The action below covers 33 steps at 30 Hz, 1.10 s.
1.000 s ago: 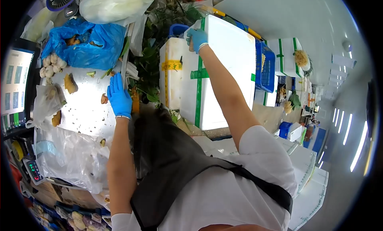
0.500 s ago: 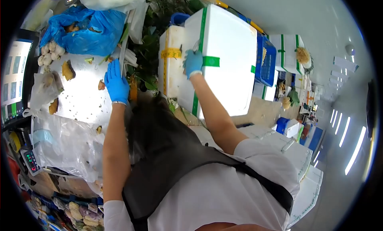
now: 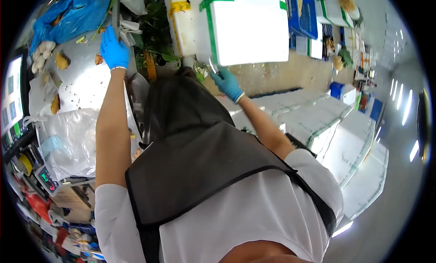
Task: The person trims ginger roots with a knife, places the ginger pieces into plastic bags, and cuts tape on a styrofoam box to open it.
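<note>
My left hand (image 3: 114,52), in a blue glove, lies flat with its fingers stretched out at the edge of the metal table (image 3: 84,88). Beside its fingertips is a small brown piece of ginger (image 3: 99,59). My right hand (image 3: 227,83), in a teal glove, is closed around a small shiny metal tool (image 3: 213,65) whose narrow end sticks out past the fingers; its exact kind is unclear. The hand is just below the white foam box (image 3: 252,29) with green tape, in front of my dark apron (image 3: 190,167).
A blue plastic bag (image 3: 75,18), garlic bulbs (image 3: 43,54) and more ginger (image 3: 61,61) lie on the table, with clear plastic bags (image 3: 70,145) nearer. A scale display (image 3: 47,177) stands at left. Leafy greens (image 3: 154,31) fill the gap; foam boxes (image 3: 309,115) stand at right.
My right hand has come off the face of the white foam box and down towards my body, still with the metal tool. My left hand stays by the table edge. The view has shifted.
</note>
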### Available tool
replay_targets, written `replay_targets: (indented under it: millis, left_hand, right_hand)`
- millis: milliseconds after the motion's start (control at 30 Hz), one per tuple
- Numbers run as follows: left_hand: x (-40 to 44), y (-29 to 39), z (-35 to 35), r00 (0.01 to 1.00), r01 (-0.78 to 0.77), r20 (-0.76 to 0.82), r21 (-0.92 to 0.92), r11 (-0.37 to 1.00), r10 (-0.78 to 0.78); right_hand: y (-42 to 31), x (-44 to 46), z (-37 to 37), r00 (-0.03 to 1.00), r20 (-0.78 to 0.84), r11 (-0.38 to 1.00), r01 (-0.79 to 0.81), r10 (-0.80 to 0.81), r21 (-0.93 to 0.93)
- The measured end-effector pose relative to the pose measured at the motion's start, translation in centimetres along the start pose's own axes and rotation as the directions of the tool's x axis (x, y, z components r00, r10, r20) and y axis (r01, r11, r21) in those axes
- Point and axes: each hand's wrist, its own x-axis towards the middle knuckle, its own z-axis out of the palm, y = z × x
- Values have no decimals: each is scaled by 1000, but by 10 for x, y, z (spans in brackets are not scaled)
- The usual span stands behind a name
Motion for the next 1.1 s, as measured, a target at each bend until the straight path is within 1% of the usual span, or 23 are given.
replay_targets:
  millis: [33,67,100,133,200,267,367,433,467,533,567,600,667,700,733,767,800,833,867,933,967,1000,1100]
  left_hand:
    - [-1,-5,5,1000,-26,10,54,998,25]
    - [-2,-10,9,999,-43,12,50,998,43]
    - [-2,-14,13,998,-56,11,47,997,56]
    - [-1,-16,15,998,-66,7,45,997,66]
    - [0,-16,13,997,-60,54,97,993,55]
    - [-2,-14,8,995,-48,92,144,988,35]
    - [-9,-22,10,993,-67,107,130,989,53]
    - [-16,-24,2,988,-48,153,87,995,35]
    - [-18,-22,-3,982,-18,186,49,999,9]
    - [-41,10,-18,1000,-3,2,152,988,2]
    - [-55,31,-26,1000,6,18,48,999,-7]
    - [-66,57,-29,999,13,32,-59,998,-11]
    - [-92,122,-27,887,355,447,-493,794,-118]
    - [-97,168,-26,862,244,507,-449,859,20]
    - [-98,226,-35,776,446,630,-565,694,14]
    - [-99,271,-34,654,694,755,-567,445,-58]
    - [-97,302,-32,629,691,769,-620,372,114]
    - [-99,327,-22,681,680,732,-646,346,28]
    - [-96,317,8,508,848,859,-485,215,-67]
    - [-104,301,33,471,882,849,-458,113,-240]
    - [-110,302,36,532,847,781,-491,205,-327]
    - [-110,310,28,562,827,755,-522,209,-339]
    - [-95,328,6,464,886,799,-428,180,-382]
  right_hand:
    - [6,3,-20,990,59,977,135,-127,-166]
    - [11,10,-44,976,217,973,61,-11,-223]
    - [10,9,-68,961,264,942,163,-84,-294]
    - [38,25,-90,934,310,827,314,-180,-467]
    - [45,29,-138,956,263,847,243,-127,-473]
    - [30,22,-165,958,278,856,91,63,-508]
    - [48,12,-195,958,240,906,-46,159,-420]
    - [100,6,-229,983,132,958,-85,125,-274]
    - [120,1,-255,981,23,945,-180,194,-274]
    - [176,-11,-314,946,-150,917,-316,286,-243]
    - [193,-16,-336,897,-217,896,-420,386,-146]
    - [179,-29,-346,902,-253,933,-359,351,12]
    - [181,-17,-357,906,-285,947,-276,313,163]
    - [159,-11,-352,923,-274,939,-190,270,286]
    - [133,0,-343,937,-267,908,-103,225,406]
    - [128,19,-339,945,-197,898,-163,261,409]
    - [103,31,-324,953,-238,891,-63,187,450]
    - [78,41,-318,946,-168,900,-196,279,389]
    - [89,62,-301,948,-216,908,-134,234,396]
    - [74,66,-313,948,-184,942,-207,260,264]
    - [76,64,-317,968,-188,953,-110,167,282]
    - [77,67,-323,975,-126,946,-139,182,293]
    - [69,66,-338,968,84,905,-250,235,343]
